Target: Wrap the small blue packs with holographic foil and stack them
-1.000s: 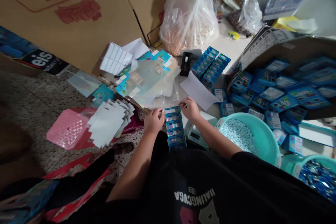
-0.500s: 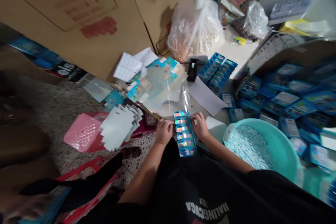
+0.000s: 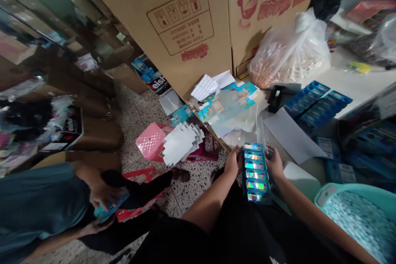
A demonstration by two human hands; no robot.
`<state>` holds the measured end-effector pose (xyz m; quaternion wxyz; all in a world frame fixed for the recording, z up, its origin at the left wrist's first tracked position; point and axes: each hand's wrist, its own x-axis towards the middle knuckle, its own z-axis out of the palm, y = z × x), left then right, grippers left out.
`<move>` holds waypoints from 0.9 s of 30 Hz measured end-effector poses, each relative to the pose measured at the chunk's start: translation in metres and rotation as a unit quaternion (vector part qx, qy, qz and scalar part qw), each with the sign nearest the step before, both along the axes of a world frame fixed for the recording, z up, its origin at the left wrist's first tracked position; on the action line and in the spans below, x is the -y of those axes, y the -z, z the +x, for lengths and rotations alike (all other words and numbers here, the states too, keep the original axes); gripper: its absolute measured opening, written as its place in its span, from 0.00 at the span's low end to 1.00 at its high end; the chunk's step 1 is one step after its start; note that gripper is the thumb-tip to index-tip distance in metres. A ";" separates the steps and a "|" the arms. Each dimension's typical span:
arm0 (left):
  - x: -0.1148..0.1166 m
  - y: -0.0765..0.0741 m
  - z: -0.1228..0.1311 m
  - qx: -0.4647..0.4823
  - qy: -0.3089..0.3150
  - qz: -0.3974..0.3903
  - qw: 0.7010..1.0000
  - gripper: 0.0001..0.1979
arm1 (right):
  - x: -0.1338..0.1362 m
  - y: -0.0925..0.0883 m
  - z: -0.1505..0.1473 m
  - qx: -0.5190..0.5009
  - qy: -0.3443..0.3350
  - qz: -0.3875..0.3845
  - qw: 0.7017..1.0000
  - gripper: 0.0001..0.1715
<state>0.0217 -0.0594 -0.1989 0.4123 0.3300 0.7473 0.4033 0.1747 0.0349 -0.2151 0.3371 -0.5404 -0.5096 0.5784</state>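
A row of several small blue boxes with shiny, rainbow-reflecting faces lies between my hands, close to my body. My left hand presses curled fingers against its left side. On the other side my right hand grips its upper right edge, next to clear plastic film that stretches away beyond the boxes. The fingertips of both hands are partly hidden. Just past the boxes, printed blue sheets and a translucent sheet cover the table corner. A white sheet of paper lies to the right.
Two blue box rows stand behind the paper, beside a black tape dispenser. At right is a turquoise tub of small pale pieces. White cards rest on a pink stool. A co-worker's hand holds a blue packet at left.
The view has swung left, so the table shifts rightward and the co-worker shows more fully. My hands stay at both sides of the row of boxes.
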 end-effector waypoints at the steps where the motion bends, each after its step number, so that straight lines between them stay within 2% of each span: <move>1: 0.001 -0.001 0.000 -0.011 -0.011 -0.002 1.000 0.19 | 0.001 -0.004 -0.001 0.014 -0.006 0.008 1.000 0.31; 4: 0.002 -0.007 0.000 -0.055 -0.026 -0.011 0.998 0.20 | 0.008 -0.017 -0.001 0.074 -0.034 0.037 0.996 0.21; 7: 0.005 -0.015 -0.001 -0.074 -0.008 -0.026 0.997 0.20 | 0.024 -0.028 0.003 0.113 -0.042 0.052 0.991 0.15; 11: 0.017 -0.022 -0.007 -0.104 0.074 -0.051 0.991 0.10 | 0.056 -0.034 0.015 0.174 -0.039 0.057 0.982 0.13; 16: 0.030 -0.025 -0.027 -0.156 0.196 -0.064 0.966 0.07 | 0.085 -0.038 0.031 0.216 -0.049 0.053 0.974 0.10; 19: 0.029 -0.030 -0.045 -0.191 0.251 -0.055 0.947 0.04 | 0.095 -0.042 0.028 0.208 -0.049 0.062 0.975 0.08; 21: 0.020 -0.031 -0.054 -0.210 0.275 -0.040 0.937 0.06 | 0.099 -0.044 0.019 0.196 -0.047 0.073 0.977 0.08; 23: 0.009 -0.032 -0.059 -0.218 0.293 -0.021 0.931 0.11 | 0.103 -0.046 0.010 0.187 -0.038 0.084 0.978 0.14; 25: 0.001 -0.032 -0.059 -0.211 0.320 -0.006 0.923 0.11 | 0.109 -0.047 0.006 0.170 -0.041 0.095 0.980 0.24; 27: 0.000 -0.034 -0.058 -0.192 0.360 0.009 0.913 0.10 | 0.118 -0.049 0.009 0.135 -0.088 0.110 0.981 0.35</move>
